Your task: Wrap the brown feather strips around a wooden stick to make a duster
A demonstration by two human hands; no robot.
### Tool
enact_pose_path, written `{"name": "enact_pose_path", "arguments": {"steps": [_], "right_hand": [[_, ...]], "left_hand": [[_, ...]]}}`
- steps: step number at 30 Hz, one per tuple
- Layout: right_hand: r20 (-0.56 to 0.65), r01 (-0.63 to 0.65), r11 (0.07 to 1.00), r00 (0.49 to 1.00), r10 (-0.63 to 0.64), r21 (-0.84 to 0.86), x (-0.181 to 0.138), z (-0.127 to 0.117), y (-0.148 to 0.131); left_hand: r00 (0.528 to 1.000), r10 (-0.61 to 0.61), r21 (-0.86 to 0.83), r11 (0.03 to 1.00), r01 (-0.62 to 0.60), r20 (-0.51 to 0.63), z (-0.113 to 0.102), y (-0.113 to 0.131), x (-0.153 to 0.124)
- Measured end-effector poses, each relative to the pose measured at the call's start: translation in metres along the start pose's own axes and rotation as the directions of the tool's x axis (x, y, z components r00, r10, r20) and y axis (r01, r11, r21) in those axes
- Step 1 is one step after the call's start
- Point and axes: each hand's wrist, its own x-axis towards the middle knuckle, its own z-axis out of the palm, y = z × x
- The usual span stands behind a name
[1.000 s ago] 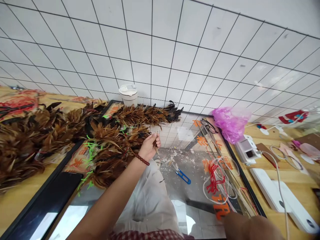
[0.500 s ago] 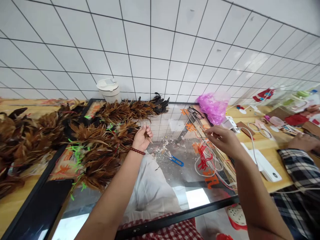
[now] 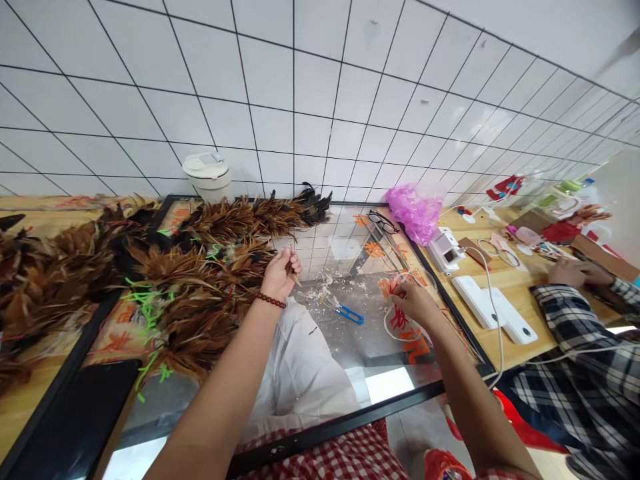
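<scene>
My left hand is closed in a pinch on a thin feather quill at the edge of a big pile of brown feathers tied with green string. A dark bead bracelet sits on that wrist. My right hand rests with its fingers curled over a coil of clear tubing and red string on the glass table top; what it grips, if anything, is hidden. Small blue snips lie between the two hands among white scraps.
A white lidded cup stands by the tiled wall. Glasses, a pink plastic bag and white power strips lie to the right. A person in a plaid shirt works at the wooden bench there. A black panel lies lower left.
My right hand came up into view, then dropped onto the tubing and red string. My left hand stayed at the feathers. The view swung right, bringing in the co-worker.
</scene>
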Motion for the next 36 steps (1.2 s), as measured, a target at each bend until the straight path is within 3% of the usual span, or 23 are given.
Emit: {"name": "enact_pose_path", "arguments": {"steps": [5,10,12,15,17,19,21,23,25,27,30,32,34,36], "right_hand": [[-0.015,-0.050,0.991,0.999,0.053,0.123,0.000,-0.002,0.008],[-0.123,-0.058,0.950,0.987,0.100,0.307,-0.008,-0.013,0.004],[-0.052,-0.086,0.855,0.990,0.131,0.511,-0.008,-0.008,0.002],[0.162,-0.194,0.609,0.981,0.108,0.769,-0.008,-0.001,-0.001],[0.270,-0.269,0.464,0.961,0.067,0.844,-0.010,-0.003,-0.003],[0.331,-0.315,0.400,0.943,0.029,0.861,-0.014,-0.012,-0.004],[0.302,-0.288,0.494,0.952,0.053,0.820,-0.020,-0.026,-0.006],[0.149,-0.189,0.682,0.982,0.119,0.706,-0.027,-0.040,-0.009],[-0.029,-0.078,0.784,0.992,0.122,0.616,-0.032,-0.054,-0.015],[-0.136,0.039,0.738,0.988,0.071,0.673,-0.034,-0.067,-0.024],[-0.282,0.226,0.543,0.959,0.021,0.809,-0.029,-0.084,-0.043],[-0.383,0.332,0.474,0.924,0.012,0.816,-0.018,-0.089,-0.058],[-0.393,0.367,0.508,0.918,-0.060,0.779,-0.002,-0.086,-0.073],[-0.306,0.348,0.629,0.935,-0.179,0.695,0.019,-0.073,-0.091]], "left_hand": [[1.000,-0.016,-0.012,1.000,0.016,-0.011,-0.001,0.000,0.000],[1.000,-0.017,-0.039,0.999,0.016,-0.016,-0.002,0.001,0.000],[1.000,-0.018,-0.051,0.999,0.017,-0.019,-0.002,0.001,0.001],[1.000,-0.024,-0.054,0.998,0.023,-0.020,-0.001,0.001,0.001],[0.999,-0.027,-0.057,0.998,0.026,-0.017,-0.001,0.001,0.001],[0.999,-0.028,-0.063,0.998,0.027,-0.016,-0.002,0.001,0.001],[1.000,-0.027,-0.071,0.997,0.026,-0.015,-0.002,0.001,0.001],[0.999,-0.029,-0.072,0.997,0.028,-0.014,-0.002,0.001,0.001],[0.999,-0.032,-0.058,0.998,0.031,-0.016,-0.001,0.001,0.000],[1.000,-0.025,-0.027,0.999,0.024,-0.019,0.001,0.000,-0.001],[1.000,-0.001,0.050,0.999,0.002,-0.006,0.004,-0.002,-0.004],[1.000,0.004,0.107,0.994,-0.005,0.012,0.006,-0.003,-0.006],[1.000,-0.006,0.149,0.989,0.001,0.030,0.008,-0.005,-0.009],[0.999,-0.016,0.174,0.985,0.007,0.047,0.010,-0.007,-0.012]]}}
